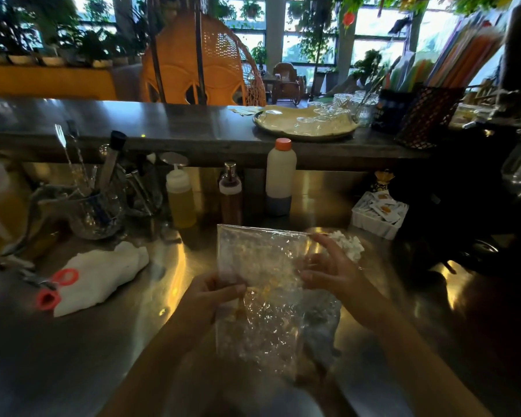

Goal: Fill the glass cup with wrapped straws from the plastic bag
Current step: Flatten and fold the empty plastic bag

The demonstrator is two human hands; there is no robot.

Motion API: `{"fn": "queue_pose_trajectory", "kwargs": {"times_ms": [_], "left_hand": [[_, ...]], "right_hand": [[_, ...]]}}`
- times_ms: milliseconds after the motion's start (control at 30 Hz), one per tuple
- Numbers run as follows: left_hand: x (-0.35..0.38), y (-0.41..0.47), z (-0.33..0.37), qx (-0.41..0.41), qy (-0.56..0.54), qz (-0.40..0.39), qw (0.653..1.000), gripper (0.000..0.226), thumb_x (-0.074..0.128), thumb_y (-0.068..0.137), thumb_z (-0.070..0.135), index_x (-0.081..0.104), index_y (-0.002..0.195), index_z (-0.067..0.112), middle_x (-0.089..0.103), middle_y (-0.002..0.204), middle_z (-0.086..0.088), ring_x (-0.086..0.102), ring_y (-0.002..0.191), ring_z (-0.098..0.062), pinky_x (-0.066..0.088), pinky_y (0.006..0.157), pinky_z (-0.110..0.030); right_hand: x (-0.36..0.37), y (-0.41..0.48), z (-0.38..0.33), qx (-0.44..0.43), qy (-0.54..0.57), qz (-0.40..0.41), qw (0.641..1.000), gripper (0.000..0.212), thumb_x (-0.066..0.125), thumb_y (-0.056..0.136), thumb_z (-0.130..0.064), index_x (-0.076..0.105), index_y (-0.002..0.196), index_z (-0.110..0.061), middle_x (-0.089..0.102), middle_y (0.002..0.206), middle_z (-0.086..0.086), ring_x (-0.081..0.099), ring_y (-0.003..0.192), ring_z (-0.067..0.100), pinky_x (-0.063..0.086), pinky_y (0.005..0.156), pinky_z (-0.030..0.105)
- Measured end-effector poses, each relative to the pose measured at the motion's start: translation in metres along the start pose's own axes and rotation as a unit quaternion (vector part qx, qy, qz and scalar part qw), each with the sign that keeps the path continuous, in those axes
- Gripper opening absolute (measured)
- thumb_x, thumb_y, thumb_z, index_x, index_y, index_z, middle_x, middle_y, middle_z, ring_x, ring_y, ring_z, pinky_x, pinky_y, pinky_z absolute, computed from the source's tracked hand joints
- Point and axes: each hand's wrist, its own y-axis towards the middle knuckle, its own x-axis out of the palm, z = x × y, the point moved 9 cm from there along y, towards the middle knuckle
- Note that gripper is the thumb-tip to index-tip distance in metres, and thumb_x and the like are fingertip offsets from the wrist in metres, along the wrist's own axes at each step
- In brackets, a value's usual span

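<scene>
Two hands are in view, the left hand (pixel 206 296) and the right hand (pixel 328 272), and between them is one clear plastic bag (pixel 268 296). One bunch of white wrapped straws (pixel 348 245) shows at the bag's far right corner; the straws are too blurred to count singly. At the far edge of the worktop (pixel 103 341) stand three bottles: one squeeze bottle (pixel 180 200) of yellow liquid, one brown bottle (pixel 230 194) and one white bottle (pixel 280 176) with an orange cap. On the left lie one white cloth (pixel 103 278) and one pair of scissors (pixel 54 287) with two red loops. One glass jar (pixel 97 212) holds several utensils. One white tray (pixel 378 215) of packets sits on the right. One round platter (pixel 304 123) rests on the far ledge.
</scene>
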Motion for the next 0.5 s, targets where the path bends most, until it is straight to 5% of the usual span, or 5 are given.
{"fn": "queue_pose_trajectory", "kwargs": {"times_ms": [133, 300, 500], "left_hand": [[-0.019, -0.009, 0.001, 0.011, -0.026, 0.043, 0.999, 0.008, 0.067, 0.063, 0.008, 0.068, 0.069, 0.014, 0.066, 0.072, -0.010, 0.063, 0.062, -0.019, 0.054, 0.061, -0.036], [-0.047, -0.024, -0.004, -0.004, -0.025, 0.085, 0.996, 0.024, 0.074, 0.057, 0.019, 0.067, 0.078, 0.010, 0.072, 0.073, -0.009, 0.067, 0.065, -0.019, 0.056, 0.059, -0.035], [-0.093, -0.031, -0.017, -0.042, 0.008, 0.157, 0.987, 0.019, 0.074, 0.069, 0.017, 0.064, 0.085, 0.017, 0.072, 0.080, -0.010, 0.066, 0.067, -0.020, 0.053, 0.060, -0.036]], "right_hand": [[0.029, 0.005, 0.021, 0.023, -0.004, -0.009, 1.000, 0.072, 0.074, 0.061, -0.024, 0.039, 0.124, -0.027, 0.068, 0.070, -0.008, 0.064, 0.070, 0.006, 0.051, 0.061, 0.020], [0.058, 0.014, 0.038, 0.039, -0.017, 0.016, 0.999, 0.034, 0.072, 0.073, -0.006, 0.054, 0.099, -0.016, 0.063, 0.077, 0.006, 0.062, 0.068, 0.017, 0.051, 0.057, 0.027], [0.093, 0.032, 0.059, 0.074, 0.013, 0.035, 0.997, 0.030, 0.068, 0.076, 0.001, 0.052, 0.102, 0.001, 0.060, 0.070, 0.006, 0.057, 0.058, 0.017, 0.048, 0.050, 0.023]]}}
